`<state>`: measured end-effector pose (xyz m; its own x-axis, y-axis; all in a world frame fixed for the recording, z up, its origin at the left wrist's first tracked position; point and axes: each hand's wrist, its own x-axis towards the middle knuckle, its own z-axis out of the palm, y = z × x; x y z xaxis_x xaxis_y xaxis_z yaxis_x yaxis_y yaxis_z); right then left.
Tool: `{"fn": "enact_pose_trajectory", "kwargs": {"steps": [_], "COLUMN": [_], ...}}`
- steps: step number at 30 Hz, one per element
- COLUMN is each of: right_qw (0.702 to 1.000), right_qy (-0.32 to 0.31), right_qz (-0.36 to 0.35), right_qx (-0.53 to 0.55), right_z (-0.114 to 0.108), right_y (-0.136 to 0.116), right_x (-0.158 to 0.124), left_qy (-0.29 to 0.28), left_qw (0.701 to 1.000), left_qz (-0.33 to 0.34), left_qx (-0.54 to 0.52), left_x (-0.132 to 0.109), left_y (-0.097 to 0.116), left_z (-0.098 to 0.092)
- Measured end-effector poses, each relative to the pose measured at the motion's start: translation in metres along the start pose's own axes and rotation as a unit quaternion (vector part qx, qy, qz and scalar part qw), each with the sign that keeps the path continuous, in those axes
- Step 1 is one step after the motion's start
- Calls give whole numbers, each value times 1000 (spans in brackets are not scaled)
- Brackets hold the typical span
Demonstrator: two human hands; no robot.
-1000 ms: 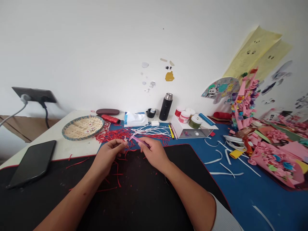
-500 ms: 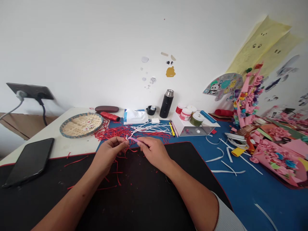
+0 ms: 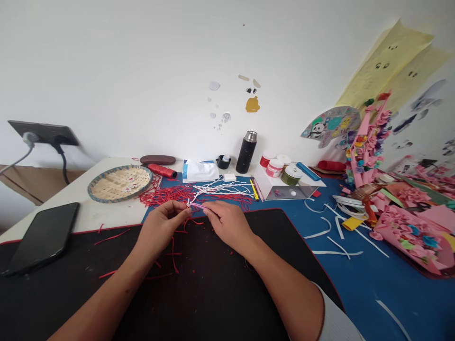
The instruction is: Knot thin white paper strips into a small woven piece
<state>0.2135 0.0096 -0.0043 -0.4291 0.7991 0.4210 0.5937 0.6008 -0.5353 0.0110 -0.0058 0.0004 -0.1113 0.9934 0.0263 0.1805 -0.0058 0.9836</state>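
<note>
Over the back edge of the black mat [image 3: 199, 293], my hands almost meet at the fingertips. My left hand [image 3: 167, 218] is closed in a pinch on a small white piece of cord [image 3: 188, 202], most of it hidden by the fingers. In my right hand [image 3: 227, 220] is a thin pink-purple stick [image 3: 197, 205], its tip pointing left at the white piece. Just behind lie a bundle of white cords [image 3: 227, 188] and a heap of red cords [image 3: 172, 194]. Cut red bits [image 3: 174, 255] are scattered on the mat near my left wrist.
At left are a phone [image 3: 44, 237] and a woven basket [image 3: 119, 184]. Behind stand a red thread spool [image 3: 162, 170], a tissue pack [image 3: 201, 170], a black flask [image 3: 246, 152] and paint jars [image 3: 291, 174]. White strips [image 3: 337, 253] and a pink paper-flower tray [image 3: 415, 241] lie right.
Both hands stay in nearly the same place. The stick's tip and the white piece shift very slightly between my fingers, and the whole view moves a little.
</note>
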Motion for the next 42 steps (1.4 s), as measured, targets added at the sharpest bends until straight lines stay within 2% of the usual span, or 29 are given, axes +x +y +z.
{"fn": "enact_pose_trajectory", "kwargs": {"steps": [5,18,24,29,35,38,42], "right_qw": [999,993,990,996,992,979,942], "right_qy": [-21,-54,-64,-56,-75,-99,-136], "right_qz": [1,13,18,23,90,130,187], "right_qx": [-44,-105,-125,-65,40,123,244], "right_z": [-2,-8,-11,-9,-10,-8,-2], "right_y": [-2,-12,-16,-16,-23,-23,-23], "right_x": [-1,-1,-1,0,1,-1,-2], "left_qy": [7,-1,15,26,37,42,36], "left_qw": [999,1000,999,997,996,996,997], "left_qz": [22,15,49,64,76,71,63], "left_qx": [29,-15,7,38,41,27,2], "left_x": [0,1,-4,-4,-4,-3,-3], "left_y": [-1,-3,1,0,-2,-2,-1], "left_z": [-1,1,4,6,5,6,7]}}
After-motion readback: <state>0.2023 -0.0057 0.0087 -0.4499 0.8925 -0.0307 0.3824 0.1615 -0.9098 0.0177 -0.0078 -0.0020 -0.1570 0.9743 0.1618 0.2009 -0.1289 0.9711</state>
